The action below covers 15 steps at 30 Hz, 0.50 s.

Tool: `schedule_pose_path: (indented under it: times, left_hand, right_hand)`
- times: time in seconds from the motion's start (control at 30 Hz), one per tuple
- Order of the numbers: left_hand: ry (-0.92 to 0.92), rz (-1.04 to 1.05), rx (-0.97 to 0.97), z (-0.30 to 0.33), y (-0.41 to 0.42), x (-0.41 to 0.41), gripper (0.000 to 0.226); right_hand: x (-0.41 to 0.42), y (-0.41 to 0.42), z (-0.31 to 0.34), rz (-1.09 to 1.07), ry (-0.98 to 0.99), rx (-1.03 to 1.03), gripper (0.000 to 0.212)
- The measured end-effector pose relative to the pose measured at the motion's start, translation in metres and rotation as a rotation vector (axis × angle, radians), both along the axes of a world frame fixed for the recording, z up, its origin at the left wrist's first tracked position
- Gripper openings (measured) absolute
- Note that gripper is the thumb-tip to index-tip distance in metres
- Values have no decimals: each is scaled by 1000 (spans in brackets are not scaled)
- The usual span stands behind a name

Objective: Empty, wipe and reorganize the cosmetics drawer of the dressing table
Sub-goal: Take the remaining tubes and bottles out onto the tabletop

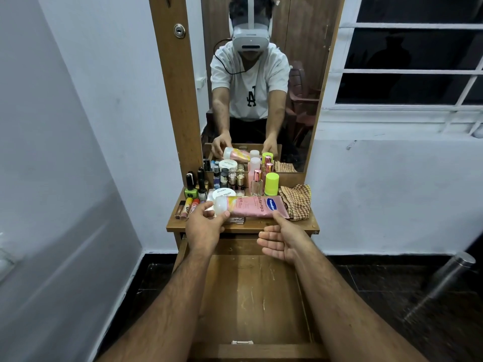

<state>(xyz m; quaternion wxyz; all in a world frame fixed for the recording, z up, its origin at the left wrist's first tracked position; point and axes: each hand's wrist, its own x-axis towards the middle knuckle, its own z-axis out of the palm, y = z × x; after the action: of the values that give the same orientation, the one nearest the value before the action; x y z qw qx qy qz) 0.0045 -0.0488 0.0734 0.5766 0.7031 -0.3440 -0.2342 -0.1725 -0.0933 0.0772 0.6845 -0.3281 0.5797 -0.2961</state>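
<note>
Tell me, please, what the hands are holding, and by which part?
The left hand grips the pink lotion tube by its white cap end; the right hand holds nothing.

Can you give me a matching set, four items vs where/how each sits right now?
Items:
1. pink lotion tube
2. checkered cloth
3. drawer
4. green nail polish bottle

States:
A. bunched at the tabletop's right end
B. pulled open, nothing visible inside
C. standing at the tabletop's left end
D. lying sideways, cap end gripped by the left hand

Pairs: 1-D, 2-A, 3-B, 4-C
</note>
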Motion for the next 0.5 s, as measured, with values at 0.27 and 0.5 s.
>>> schedule_pose_path:
  times: [0.27, 0.5]
  left_hand:
    - [-21, 14, 18, 1, 2, 0, 57]
    - [-117, 153, -42, -2, 17, -8, 51]
  right_hand:
    - [-1, 0, -2, -19, -7, -6, 54]
    - [-7, 6, -1, -81, 116, -152, 48]
